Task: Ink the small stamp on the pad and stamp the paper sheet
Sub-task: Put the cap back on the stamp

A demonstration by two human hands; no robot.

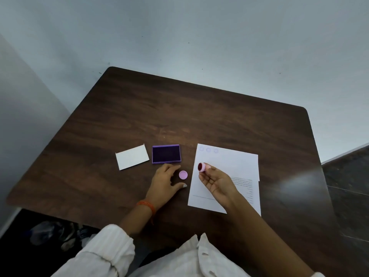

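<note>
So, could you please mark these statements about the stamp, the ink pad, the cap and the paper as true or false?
1. The right hand holds the small stamp above the paper sheet. True.
2. The ink pad is closed with its lid on. False: it lies open, its dark inking surface showing.
3. The round pink cap lies on the table by the left hand. True.
4. The paper sheet has no stamp marks. False: three faint round marks sit along its top left edge.
5. The ink pad lies to the right of the paper sheet. False: it lies to its left, beside a white card.
</note>
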